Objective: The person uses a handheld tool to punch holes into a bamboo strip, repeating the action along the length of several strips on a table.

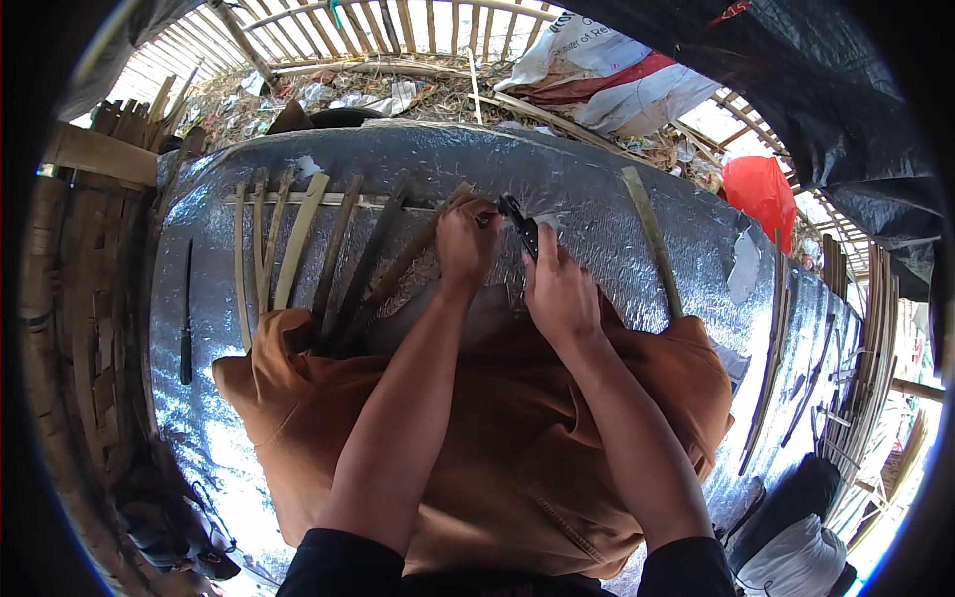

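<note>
My left hand [466, 244] is closed in a pinch near the upper end of a slanting wooden slat [400, 267]. What lies between its fingertips is too small to make out. Just right of it, my right hand [563, 289] grips a black-handled hand tool [528, 235]. The tool's dark head sits close to the left fingertips, and its exact kind is unclear. Several more wooden slats, including a pale one [301, 239], stand in a row to the left, crossed near their tops by a thin strip [343, 199]. Brown cloth [477, 438] lies beneath my forearms.
A silvery, wrinkled sheet [587, 169] covers the surface. A lone slat [652, 242] lies to the right, and a dark-handled blade [187, 328] at the left. Thin sticks [771, 358] lie farther right. A red bag [759, 199] and bamboo fencing [468, 25] are beyond.
</note>
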`<act>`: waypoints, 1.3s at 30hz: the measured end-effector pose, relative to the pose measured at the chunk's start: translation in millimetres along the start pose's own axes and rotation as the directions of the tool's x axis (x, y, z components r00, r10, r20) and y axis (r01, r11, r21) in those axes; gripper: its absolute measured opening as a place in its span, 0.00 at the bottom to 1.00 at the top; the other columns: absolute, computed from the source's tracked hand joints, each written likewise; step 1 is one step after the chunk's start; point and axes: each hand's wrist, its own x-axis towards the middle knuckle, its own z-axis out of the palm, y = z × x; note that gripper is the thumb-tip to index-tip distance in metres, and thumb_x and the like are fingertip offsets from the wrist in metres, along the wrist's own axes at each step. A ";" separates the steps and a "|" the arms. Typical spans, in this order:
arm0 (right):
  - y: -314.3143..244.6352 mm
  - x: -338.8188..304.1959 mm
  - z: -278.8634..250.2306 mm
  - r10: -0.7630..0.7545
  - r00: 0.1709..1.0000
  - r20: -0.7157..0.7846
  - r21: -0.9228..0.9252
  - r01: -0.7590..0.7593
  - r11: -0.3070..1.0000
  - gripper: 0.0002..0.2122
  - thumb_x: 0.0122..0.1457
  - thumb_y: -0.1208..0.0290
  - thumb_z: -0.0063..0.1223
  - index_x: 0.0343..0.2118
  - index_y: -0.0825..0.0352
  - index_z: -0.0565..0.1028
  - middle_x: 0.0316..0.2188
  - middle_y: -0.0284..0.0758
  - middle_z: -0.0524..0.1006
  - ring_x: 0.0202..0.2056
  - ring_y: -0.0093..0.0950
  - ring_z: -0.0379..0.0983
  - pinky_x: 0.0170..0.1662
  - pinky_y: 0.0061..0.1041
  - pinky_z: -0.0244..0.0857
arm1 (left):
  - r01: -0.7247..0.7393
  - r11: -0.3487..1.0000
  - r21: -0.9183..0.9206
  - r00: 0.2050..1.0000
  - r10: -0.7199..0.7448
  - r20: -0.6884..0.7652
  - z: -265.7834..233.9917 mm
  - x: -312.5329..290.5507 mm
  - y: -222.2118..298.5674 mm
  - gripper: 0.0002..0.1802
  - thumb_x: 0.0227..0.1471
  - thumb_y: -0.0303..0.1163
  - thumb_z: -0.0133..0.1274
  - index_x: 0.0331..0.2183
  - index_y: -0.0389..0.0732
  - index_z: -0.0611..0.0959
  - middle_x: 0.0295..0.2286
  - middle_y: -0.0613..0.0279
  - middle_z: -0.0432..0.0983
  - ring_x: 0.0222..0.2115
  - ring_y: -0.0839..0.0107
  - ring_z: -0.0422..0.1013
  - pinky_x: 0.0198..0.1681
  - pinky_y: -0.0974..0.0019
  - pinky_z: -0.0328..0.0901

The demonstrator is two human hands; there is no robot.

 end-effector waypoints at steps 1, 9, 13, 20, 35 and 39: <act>-0.9 0.1 -1.0 -0.002 1.000 -0.003 -0.003 0.002 1.000 0.21 0.66 0.69 0.51 0.58 0.71 0.64 0.30 0.51 0.79 0.28 0.51 0.79 0.29 0.47 0.74 | 0.005 1.000 0.026 1.000 -0.005 0.001 0.7 0.2 0.2 0.07 0.44 0.26 0.66 0.29 0.35 0.87 0.31 0.53 0.82 0.32 0.52 0.79 0.38 0.57 0.71; -1.0 -3.4 0.7 -0.026 0.999 -0.040 0.020 0.027 0.999 0.21 0.66 0.69 0.52 0.58 0.73 0.64 0.32 0.53 0.79 0.28 0.51 0.79 0.29 0.47 0.75 | -0.029 1.000 0.007 0.999 0.029 -0.023 -1.5 -0.6 4.3 0.05 0.44 0.25 0.66 0.28 0.35 0.87 0.28 0.54 0.81 0.29 0.57 0.78 0.35 0.60 0.71; -3.7 1.7 0.9 -0.017 0.979 -0.203 0.082 0.034 0.996 0.21 0.66 0.69 0.51 0.58 0.73 0.64 0.31 0.52 0.79 0.28 0.51 0.79 0.29 0.46 0.74 | 0.014 0.999 -0.052 1.000 -0.015 -0.023 -2.9 2.0 9.4 0.04 0.45 0.25 0.65 0.27 0.35 0.88 0.29 0.53 0.82 0.30 0.54 0.79 0.36 0.58 0.72; -6.4 0.7 -3.3 -0.032 0.990 -0.139 0.048 0.039 0.998 0.21 0.66 0.69 0.52 0.58 0.72 0.63 0.31 0.51 0.79 0.28 0.51 0.79 0.28 0.47 0.75 | -0.014 0.999 -0.031 1.000 0.014 -0.026 -6.1 -2.3 9.1 0.05 0.45 0.26 0.66 0.28 0.36 0.88 0.29 0.53 0.82 0.29 0.54 0.79 0.36 0.58 0.72; -5.7 -1.1 3.1 -0.061 0.973 -0.222 0.039 0.072 0.997 0.20 0.65 0.70 0.52 0.57 0.70 0.65 0.31 0.51 0.79 0.29 0.50 0.80 0.29 0.46 0.75 | -0.030 0.999 -0.020 0.999 0.030 -0.026 -1.0 -2.8 -1.9 0.08 0.42 0.26 0.67 0.29 0.35 0.87 0.29 0.54 0.81 0.28 0.58 0.79 0.36 0.60 0.71; -3.0 -2.1 1.1 -0.058 0.994 -0.095 0.003 0.059 0.998 0.20 0.65 0.69 0.52 0.57 0.71 0.65 0.31 0.51 0.79 0.28 0.50 0.80 0.28 0.45 0.75 | -0.050 0.999 0.008 0.998 0.051 -0.033 -0.9 0.5 1.1 0.09 0.41 0.26 0.67 0.29 0.35 0.87 0.29 0.54 0.81 0.28 0.58 0.78 0.35 0.60 0.71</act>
